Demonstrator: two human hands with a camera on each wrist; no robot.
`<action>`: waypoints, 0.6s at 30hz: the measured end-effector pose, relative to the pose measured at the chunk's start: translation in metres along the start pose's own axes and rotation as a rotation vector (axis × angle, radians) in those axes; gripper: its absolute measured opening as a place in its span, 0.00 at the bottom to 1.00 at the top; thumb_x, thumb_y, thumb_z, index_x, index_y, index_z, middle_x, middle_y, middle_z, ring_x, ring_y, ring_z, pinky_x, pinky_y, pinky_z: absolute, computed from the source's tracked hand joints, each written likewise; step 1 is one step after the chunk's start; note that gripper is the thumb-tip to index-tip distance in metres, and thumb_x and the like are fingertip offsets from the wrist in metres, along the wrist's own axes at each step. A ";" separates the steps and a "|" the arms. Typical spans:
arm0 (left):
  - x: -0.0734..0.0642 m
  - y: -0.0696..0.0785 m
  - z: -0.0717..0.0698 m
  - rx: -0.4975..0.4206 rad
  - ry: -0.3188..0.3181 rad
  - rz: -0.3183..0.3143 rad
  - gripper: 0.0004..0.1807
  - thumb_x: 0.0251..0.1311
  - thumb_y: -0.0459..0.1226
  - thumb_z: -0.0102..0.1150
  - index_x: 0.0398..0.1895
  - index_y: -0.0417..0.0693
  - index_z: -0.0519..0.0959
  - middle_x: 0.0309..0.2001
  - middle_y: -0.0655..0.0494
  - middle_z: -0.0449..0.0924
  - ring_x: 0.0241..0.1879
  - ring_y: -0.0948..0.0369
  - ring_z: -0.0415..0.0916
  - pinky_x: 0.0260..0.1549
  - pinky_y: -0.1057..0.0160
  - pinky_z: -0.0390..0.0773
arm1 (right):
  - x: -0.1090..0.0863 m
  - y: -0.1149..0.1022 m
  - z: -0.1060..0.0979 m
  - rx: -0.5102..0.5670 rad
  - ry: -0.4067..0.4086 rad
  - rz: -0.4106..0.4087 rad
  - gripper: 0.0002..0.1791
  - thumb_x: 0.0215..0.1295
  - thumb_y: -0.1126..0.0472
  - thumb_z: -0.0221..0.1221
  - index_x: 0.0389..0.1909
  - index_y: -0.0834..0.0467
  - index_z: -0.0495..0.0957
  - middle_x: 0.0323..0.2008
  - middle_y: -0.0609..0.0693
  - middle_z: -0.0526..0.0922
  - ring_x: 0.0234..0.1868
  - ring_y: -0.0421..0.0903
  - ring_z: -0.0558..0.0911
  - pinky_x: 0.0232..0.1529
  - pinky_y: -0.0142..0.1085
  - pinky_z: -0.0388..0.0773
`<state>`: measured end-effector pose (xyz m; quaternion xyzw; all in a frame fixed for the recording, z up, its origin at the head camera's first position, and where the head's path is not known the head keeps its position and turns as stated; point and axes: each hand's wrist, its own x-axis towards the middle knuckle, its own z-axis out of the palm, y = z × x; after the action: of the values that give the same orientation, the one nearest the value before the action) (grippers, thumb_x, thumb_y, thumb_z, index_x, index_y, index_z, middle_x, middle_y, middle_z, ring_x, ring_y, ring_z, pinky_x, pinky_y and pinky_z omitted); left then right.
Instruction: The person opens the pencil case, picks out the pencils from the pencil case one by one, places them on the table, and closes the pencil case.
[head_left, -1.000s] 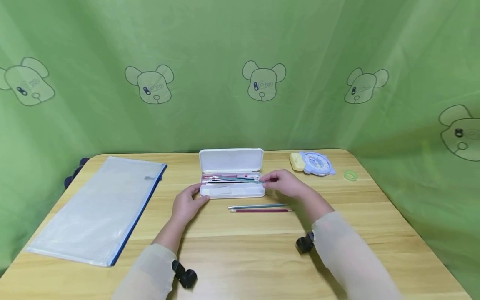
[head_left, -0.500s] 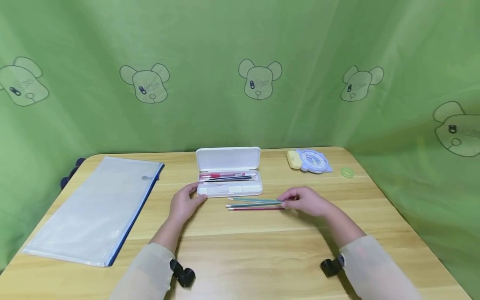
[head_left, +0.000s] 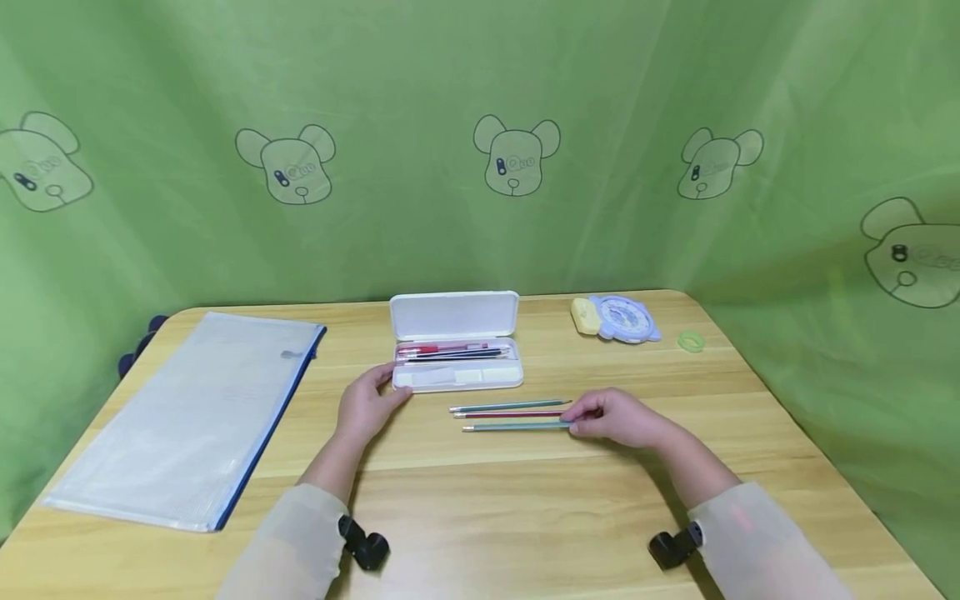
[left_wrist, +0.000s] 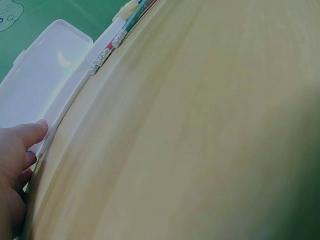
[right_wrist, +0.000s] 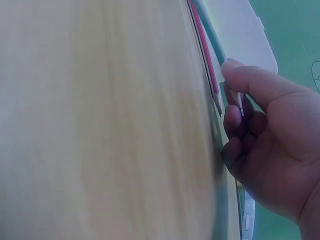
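My right hand (head_left: 618, 418) pinches a teal pencil (head_left: 517, 427) between thumb and fingers near its tip. That pencil lies low along the table, in front of another teal pencil (head_left: 510, 407) and a dark red pencil (head_left: 517, 414). In the right wrist view the held pencil (right_wrist: 212, 37) slants away from my thumb. An opened white pencil case (head_left: 455, 317) stands behind the pencils, with a red pen (head_left: 423, 349) and dark pencils (head_left: 465, 356) inside. My left hand (head_left: 365, 406) grips its front left corner, thumb on the rim in the left wrist view.
A clear zip folder (head_left: 187, 425) with a blue edge lies at the left. Towards the back right are a blue clock-faced item (head_left: 626, 319), a pale yellow block (head_left: 586, 317) touching it and a green ring (head_left: 691, 341). A green curtain (head_left: 405, 233) hangs behind the table.
My right hand has carried the teal pencil out of the case, towards me and to the right, to the front of the other two pencils. My left hand stays at the case.
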<state>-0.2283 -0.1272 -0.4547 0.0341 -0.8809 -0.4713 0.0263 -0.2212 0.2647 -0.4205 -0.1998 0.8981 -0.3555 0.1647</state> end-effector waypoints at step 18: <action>0.001 0.001 0.000 0.006 0.002 -0.004 0.32 0.59 0.44 0.66 0.65 0.41 0.72 0.65 0.43 0.74 0.69 0.46 0.66 0.72 0.47 0.63 | 0.005 -0.001 0.007 -0.066 0.060 -0.027 0.09 0.58 0.60 0.67 0.40 0.55 0.87 0.38 0.48 0.86 0.42 0.42 0.80 0.45 0.30 0.77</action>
<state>-0.2292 -0.1267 -0.4541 0.0363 -0.8823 -0.4685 0.0264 -0.2216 0.2576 -0.4256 -0.2067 0.9110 -0.3338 0.1263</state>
